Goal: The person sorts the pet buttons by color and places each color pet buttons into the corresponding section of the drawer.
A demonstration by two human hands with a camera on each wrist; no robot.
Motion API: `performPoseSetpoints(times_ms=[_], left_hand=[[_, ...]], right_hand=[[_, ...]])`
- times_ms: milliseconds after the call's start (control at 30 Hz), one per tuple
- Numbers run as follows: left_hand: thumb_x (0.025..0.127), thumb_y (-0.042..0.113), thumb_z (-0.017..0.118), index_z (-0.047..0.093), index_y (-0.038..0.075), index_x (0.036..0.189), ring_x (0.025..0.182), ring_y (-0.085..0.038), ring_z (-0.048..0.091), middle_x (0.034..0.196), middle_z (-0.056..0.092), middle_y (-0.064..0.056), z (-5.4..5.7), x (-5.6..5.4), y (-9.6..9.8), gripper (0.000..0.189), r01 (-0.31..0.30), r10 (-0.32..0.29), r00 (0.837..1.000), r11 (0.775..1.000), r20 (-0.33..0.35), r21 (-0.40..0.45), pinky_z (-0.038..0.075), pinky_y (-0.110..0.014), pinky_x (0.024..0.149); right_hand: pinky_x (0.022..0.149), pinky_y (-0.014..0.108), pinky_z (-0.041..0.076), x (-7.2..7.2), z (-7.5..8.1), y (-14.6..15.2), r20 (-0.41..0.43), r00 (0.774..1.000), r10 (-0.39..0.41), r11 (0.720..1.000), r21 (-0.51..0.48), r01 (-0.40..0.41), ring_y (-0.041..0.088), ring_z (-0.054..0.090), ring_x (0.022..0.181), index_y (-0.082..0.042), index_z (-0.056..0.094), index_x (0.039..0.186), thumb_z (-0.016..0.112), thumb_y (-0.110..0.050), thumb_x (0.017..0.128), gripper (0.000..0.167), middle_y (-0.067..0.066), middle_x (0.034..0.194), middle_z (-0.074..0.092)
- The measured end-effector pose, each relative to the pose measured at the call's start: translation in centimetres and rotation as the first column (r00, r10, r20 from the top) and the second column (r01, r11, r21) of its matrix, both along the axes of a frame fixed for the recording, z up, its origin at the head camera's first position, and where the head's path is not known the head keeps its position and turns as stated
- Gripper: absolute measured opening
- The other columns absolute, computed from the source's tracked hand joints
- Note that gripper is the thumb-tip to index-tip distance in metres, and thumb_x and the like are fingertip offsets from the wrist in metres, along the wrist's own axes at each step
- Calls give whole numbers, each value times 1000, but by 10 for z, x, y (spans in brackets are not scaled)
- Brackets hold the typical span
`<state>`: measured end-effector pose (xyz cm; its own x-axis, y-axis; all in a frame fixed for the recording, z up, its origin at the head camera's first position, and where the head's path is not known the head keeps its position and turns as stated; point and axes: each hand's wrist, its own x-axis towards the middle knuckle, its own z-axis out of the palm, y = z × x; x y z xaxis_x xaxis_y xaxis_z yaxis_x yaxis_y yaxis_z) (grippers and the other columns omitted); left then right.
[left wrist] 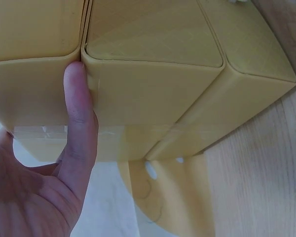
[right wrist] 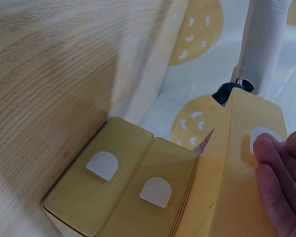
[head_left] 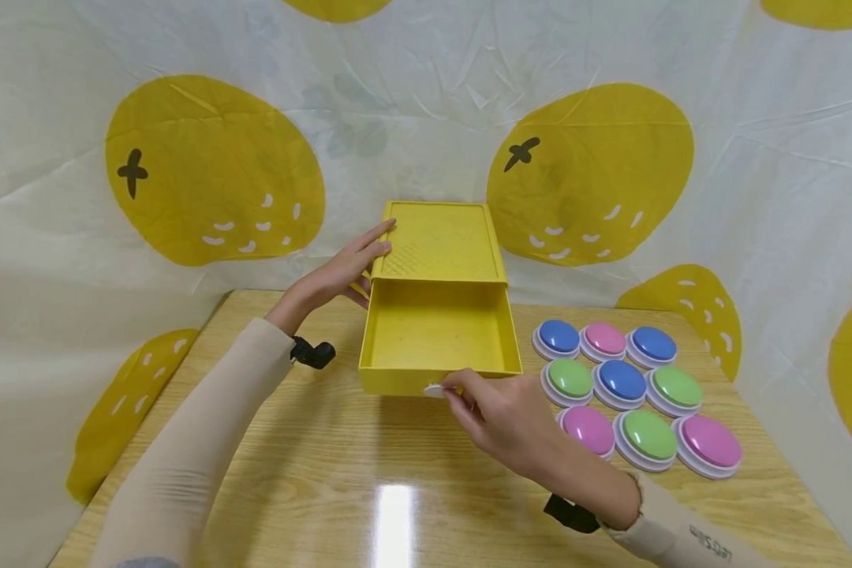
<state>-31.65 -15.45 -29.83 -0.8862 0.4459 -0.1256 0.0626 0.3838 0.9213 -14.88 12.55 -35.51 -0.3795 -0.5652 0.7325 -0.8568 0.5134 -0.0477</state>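
Note:
A yellow drawer cabinet (head_left: 443, 237) stands at the back of the table, its top drawer (head_left: 436, 335) pulled far out toward me. The drawer's yellow inside floor shows in the head view. My right hand (head_left: 507, 418) pinches the white handle (head_left: 433, 390) on the drawer front between thumb and fingers. Against the cabinet's left side rests my left hand (head_left: 348, 264), with its fingertips at the top edge. In the left wrist view its thumb (left wrist: 79, 111) lies extended along the side wall, beside a seam between tiers.
Two lower drawer fronts with white tabs (right wrist: 103, 165) are pushed in. Right of the cabinet, several dome buttons, including a blue button (head_left: 622, 379), sit in rows on the wooden table (head_left: 305, 473). A fruit-print curtain (head_left: 412, 118) hangs behind.

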Motion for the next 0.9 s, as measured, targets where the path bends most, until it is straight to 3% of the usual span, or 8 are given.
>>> performPoseSetpoints(times_ms=[167, 300, 433, 533, 633, 767, 900], left_hand=[[112, 46, 36, 9, 43, 166, 61, -27, 56, 161, 34, -10, 2, 2, 1, 61, 3, -3, 1000, 1000, -7, -9, 63, -57, 75], [112, 46, 36, 9, 43, 166, 64, -31, 59, 160, 36, -11, -3, -2, 0, 61, -2, 2, 1000, 1000, -6, -9, 64, -55, 74], [111, 49, 36, 8, 47, 165, 66, -34, 59, 163, 33, -8, -13, -12, -2, 61, -10, 10, 1000, 1000, -6, -1, 63, -57, 74], [109, 54, 37, 9, 53, 163, 65, -32, 58, 165, 30, -5, -20, -18, -3, 60, -11, 11, 1000, 1000, -15, 2, 62, -62, 75], [108, 59, 38, 11, 58, 160, 64, -31, 57, 164, 32, -5, -24, -21, -4, 59, -15, 15, 999, 1000, -30, -1, 62, -59, 72], [107, 61, 39, 14, 61, 158, 66, -37, 58, 164, 33, -3, -26, -22, -5, 57, -19, 19, 999, 1000, -45, 1, 64, -53, 68], [106, 61, 40, 16, 61, 158, 65, -38, 58, 165, 32, -1, -27, -22, -5, 56, -21, 21, 998, 1000, -53, 7, 64, -54, 68]], right_hand=[[45, 4, 24, 1, 0, -1, -15, 1000, -7, 1000, 4, 7, -5, 43, 45, -10, 72, 96, 79, -4, 80, 18, -9, 68, 69], [44, 4, 22, 0, 0, -1, -16, 1000, -11, 1000, 7, 11, -4, 42, 45, -10, 72, 97, 78, -5, 82, 16, -9, 68, 70], [44, 4, 26, 1, 3, 2, -3, 1000, 6, 1000, -4, -6, -4, 47, 46, -11, 72, 100, 71, -17, 97, 7, -9, 67, 70], [45, 4, 32, 2, 8, 6, 9, 999, 37, 999, -22, -36, -4, 51, 47, -10, 72, 101, 61, -31, 106, 24, -10, 64, 68], [46, 7, 38, 3, 16, 13, -1, 999, 40, 999, -25, -40, -4, 53, 48, -10, 72, 100, 54, -42, 107, 37, -11, 62, 67], [47, 13, 46, -1, 29, 29, -27, 999, 27, 998, -61, -28, 1, 59, 49, -7, 72, 98, 55, -45, 106, 42, -8, 62, 68], [44, 17, 46, -15, 42, 48, -74, 997, -6, 989, -150, -5, 6, 61, 47, -3, 73, 96, 59, -46, 104, 46, -4, 60, 68]])
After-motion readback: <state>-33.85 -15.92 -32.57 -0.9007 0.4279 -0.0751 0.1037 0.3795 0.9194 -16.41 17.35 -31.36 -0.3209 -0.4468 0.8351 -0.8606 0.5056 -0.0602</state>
